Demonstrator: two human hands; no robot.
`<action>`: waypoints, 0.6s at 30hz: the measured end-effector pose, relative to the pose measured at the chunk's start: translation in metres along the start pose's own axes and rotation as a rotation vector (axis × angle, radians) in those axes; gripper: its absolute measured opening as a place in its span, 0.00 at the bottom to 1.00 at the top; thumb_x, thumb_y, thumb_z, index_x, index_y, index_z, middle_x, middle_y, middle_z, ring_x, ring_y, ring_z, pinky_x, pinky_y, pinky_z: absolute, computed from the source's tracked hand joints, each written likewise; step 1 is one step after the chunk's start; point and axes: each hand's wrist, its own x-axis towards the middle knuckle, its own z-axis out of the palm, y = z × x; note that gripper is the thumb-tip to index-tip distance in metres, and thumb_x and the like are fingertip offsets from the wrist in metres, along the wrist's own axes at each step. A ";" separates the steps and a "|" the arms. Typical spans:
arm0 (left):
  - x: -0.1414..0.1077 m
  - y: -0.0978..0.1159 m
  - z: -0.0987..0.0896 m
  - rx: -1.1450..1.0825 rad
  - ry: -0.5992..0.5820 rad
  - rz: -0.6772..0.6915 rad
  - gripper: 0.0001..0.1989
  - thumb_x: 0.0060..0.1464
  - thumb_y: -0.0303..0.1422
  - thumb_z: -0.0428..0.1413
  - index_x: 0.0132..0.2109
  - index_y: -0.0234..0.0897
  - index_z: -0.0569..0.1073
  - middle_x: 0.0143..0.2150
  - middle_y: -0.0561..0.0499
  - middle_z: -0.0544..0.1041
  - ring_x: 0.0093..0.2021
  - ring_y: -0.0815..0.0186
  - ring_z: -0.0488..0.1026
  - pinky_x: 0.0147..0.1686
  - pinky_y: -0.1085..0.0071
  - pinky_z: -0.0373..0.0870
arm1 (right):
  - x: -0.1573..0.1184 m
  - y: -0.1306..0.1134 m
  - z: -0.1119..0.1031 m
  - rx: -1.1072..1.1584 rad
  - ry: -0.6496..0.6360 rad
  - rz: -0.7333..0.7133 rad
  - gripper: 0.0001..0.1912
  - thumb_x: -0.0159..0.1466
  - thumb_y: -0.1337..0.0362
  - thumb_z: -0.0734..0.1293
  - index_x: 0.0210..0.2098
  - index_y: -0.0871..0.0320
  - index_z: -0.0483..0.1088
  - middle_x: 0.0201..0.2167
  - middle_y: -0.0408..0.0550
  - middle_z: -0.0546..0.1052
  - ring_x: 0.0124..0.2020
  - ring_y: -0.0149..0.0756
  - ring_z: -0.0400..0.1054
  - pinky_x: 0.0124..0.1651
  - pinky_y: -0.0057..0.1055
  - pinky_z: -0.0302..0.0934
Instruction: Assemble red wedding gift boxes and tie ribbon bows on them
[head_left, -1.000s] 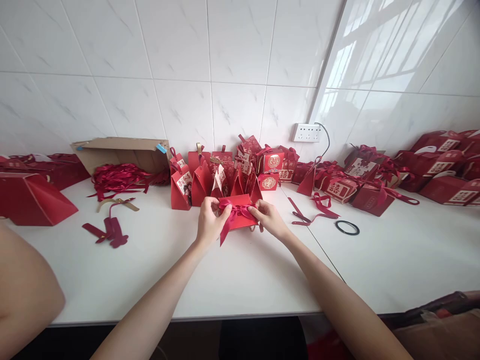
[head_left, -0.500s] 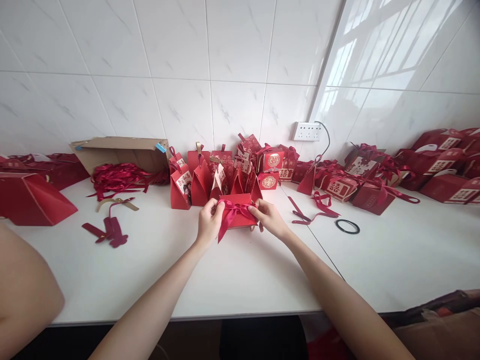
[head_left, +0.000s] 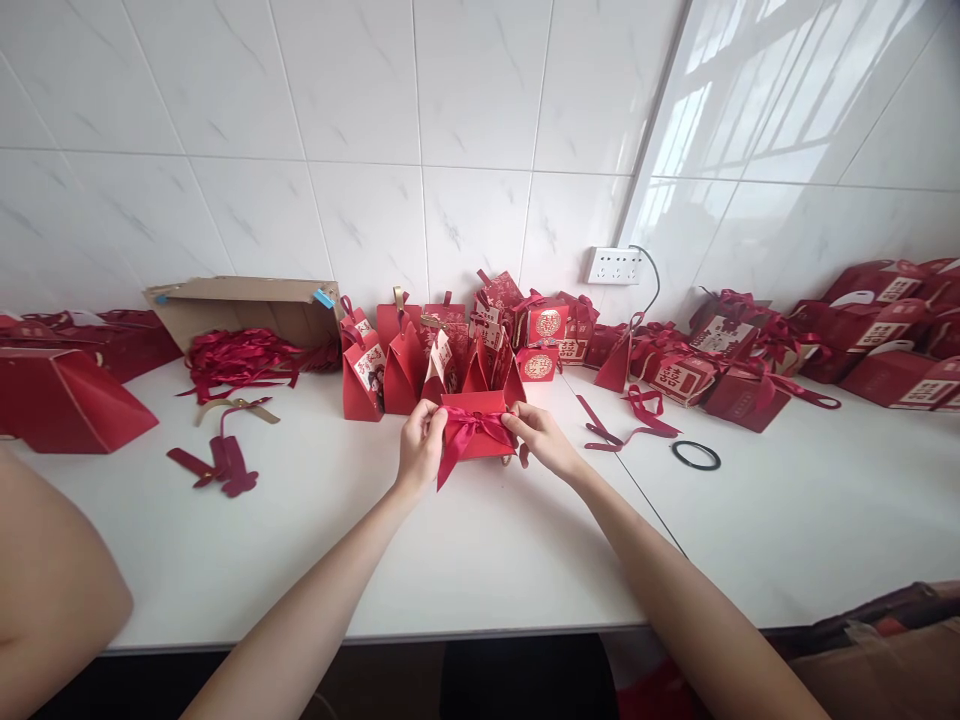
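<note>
A small red box (head_left: 480, 447) is in front of me at the middle of the white table, with a dark red ribbon bow (head_left: 475, 424) across its front. My left hand (head_left: 422, 445) pinches the bow's left side, thumb on top. On the right side my right hand (head_left: 541, 436) pinches the other side of the bow between thumb and fingers. One ribbon tail hangs down beside my left hand. Just behind the box stand several pointed red boxes (head_left: 403, 366), some with printed fronts.
A cardboard box (head_left: 244, 291) lies behind a heap of red ribbons (head_left: 240, 355). Ribbon pieces (head_left: 223, 466) and a black ring (head_left: 696, 456) lie on the table (head_left: 495, 560). More red boxes (head_left: 673, 376) are at the right. Another person's arm (head_left: 56, 580) is at the left.
The whole view has shifted very slightly. Both hands keep their pinch on the bow, and the box stays nearly where it was.
</note>
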 end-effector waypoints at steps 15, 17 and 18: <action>-0.005 -0.006 0.005 0.022 0.029 -0.021 0.12 0.52 0.39 0.48 0.26 0.38 0.60 0.22 0.56 0.61 0.25 0.69 0.60 0.27 0.74 0.58 | -0.006 -0.006 0.001 0.047 0.017 0.068 0.24 0.54 0.45 0.67 0.24 0.56 0.55 0.19 0.38 0.65 0.17 0.30 0.66 0.14 0.24 0.55; -0.006 -0.006 0.007 0.020 0.028 -0.021 0.12 0.52 0.39 0.48 0.26 0.38 0.60 0.22 0.56 0.61 0.25 0.69 0.60 0.27 0.74 0.58 | -0.008 -0.006 0.001 0.036 0.004 0.070 0.24 0.54 0.44 0.66 0.23 0.57 0.56 0.20 0.39 0.66 0.18 0.31 0.67 0.15 0.25 0.56; -0.007 -0.006 0.007 0.018 0.027 -0.021 0.12 0.52 0.39 0.48 0.26 0.38 0.59 0.22 0.56 0.61 0.25 0.69 0.60 0.27 0.74 0.58 | -0.008 -0.006 0.001 0.033 -0.001 0.071 0.24 0.53 0.44 0.66 0.23 0.57 0.56 0.20 0.40 0.66 0.19 0.31 0.67 0.15 0.25 0.56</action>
